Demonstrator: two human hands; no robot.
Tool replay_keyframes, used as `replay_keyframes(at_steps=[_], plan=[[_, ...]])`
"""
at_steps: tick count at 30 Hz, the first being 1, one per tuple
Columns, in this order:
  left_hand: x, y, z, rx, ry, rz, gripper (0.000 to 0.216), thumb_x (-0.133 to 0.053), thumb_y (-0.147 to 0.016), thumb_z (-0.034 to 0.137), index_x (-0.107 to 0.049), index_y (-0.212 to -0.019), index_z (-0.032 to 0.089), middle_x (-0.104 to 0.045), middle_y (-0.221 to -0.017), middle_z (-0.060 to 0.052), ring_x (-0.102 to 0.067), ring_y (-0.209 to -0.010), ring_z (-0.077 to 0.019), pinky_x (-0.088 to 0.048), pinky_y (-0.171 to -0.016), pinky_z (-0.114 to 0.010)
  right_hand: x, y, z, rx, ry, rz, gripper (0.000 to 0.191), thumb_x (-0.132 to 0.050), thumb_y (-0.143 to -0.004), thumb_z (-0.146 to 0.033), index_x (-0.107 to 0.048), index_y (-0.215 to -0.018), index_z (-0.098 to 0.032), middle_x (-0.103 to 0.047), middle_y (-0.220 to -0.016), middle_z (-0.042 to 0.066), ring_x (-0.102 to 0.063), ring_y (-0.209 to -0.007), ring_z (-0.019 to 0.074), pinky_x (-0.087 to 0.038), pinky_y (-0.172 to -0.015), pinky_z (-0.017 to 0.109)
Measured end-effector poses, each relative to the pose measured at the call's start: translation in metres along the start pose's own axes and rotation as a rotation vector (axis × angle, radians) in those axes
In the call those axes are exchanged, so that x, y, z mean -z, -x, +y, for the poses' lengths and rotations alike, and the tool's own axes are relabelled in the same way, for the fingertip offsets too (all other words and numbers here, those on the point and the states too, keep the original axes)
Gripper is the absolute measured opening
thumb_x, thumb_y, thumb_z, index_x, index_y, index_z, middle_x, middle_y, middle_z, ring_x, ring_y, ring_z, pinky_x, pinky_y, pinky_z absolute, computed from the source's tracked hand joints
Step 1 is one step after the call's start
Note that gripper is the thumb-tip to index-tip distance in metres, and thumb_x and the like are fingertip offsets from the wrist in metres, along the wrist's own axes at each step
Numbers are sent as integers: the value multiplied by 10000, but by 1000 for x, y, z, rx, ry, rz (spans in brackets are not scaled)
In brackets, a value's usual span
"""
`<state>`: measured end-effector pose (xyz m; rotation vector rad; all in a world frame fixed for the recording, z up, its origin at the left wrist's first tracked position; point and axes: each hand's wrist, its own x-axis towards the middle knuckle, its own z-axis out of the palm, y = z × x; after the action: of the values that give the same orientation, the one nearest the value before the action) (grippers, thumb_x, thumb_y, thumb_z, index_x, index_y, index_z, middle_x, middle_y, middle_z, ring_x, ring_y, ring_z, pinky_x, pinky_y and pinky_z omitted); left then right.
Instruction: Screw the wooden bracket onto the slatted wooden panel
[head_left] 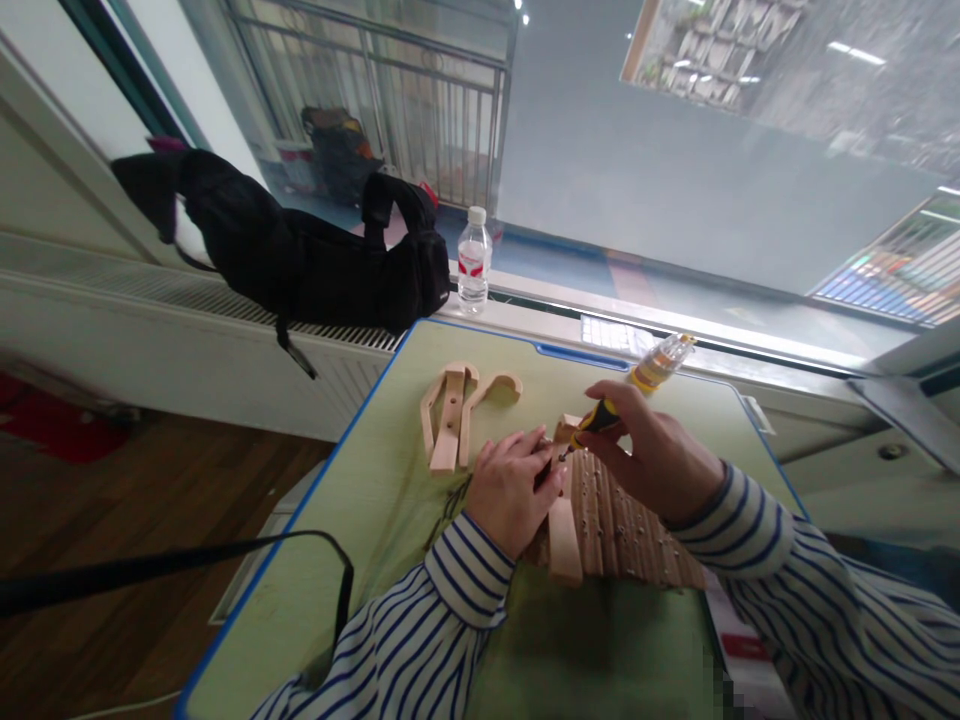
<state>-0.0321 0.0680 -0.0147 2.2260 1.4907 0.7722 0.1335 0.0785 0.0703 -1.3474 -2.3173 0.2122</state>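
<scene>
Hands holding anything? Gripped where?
Right hand: yellow-and-black screwdriver, by its handle. Left hand: touching a pale wooden piece around its middle; grip unclear.

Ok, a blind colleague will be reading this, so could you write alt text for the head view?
A right hand holds a screwdriver, its tip at a wooden piece that the left hand touches. Under them, a ridged brown sheet lies on a green table, with more pieces to the left. Beyond are a black bag and water bottle.
</scene>
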Motion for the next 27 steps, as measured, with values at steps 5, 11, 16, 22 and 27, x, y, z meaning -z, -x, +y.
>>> replay_keyframes(at_steps=[5, 11, 16, 22, 27], plan=[[2, -1, 2, 4, 4, -6, 281, -483, -850, 342, -618, -1083, 265, -525, -1284, 9, -459, -1152, -240, -323, -993, -423, -2, 1, -1, -50, 6, 39, 350, -538, -814, -267, -390, -1121, -186, -674, -826, 55, -655, -654, 148, -464, -546, 215], [4, -3, 2, 2, 9, -14, 280, -479, -849, 344, -622, -1076, 262, -523, -1286, 9, -463, -1147, -243, -328, -989, -423, -5, 4, 2, -87, -12, 98, 397, -546, -813, -305, -389, -1154, -175, -672, -858, 71, -656, -673, 155, -480, -558, 228], [5, -4, 1, 5, 7, -5, 268, -483, -846, 338, -630, -1058, 262, -523, -1286, 9, -466, -1145, -241, -327, -992, -424, -5, 3, 2, -33, -28, 80, 522, -508, -840, -274, -297, -1311, -193, -665, -871, 60, -642, -663, 144, -488, -571, 242], [7, -4, -1, 7, 11, -15, 272, -490, -843, 330, -625, -1073, 276, -523, -1287, 8, -471, -1142, -236, -335, -987, -423, -3, 5, 2, 54, -121, 20, 529, -511, -820, -212, -289, -1298, -179, -611, -1089, 122, -630, -697, 130, -510, -625, 261], [6, -4, -2, 6, 15, -8, 262, -494, -843, 326, -633, -1057, 269, -528, -1281, 2, -470, -1140, -232, -335, -988, -416, 2, 5, 5, 78, -153, -36, 524, -478, -805, -128, -307, -1298, -177, -591, -1126, 129, -631, -718, 125, -521, -649, 264]])
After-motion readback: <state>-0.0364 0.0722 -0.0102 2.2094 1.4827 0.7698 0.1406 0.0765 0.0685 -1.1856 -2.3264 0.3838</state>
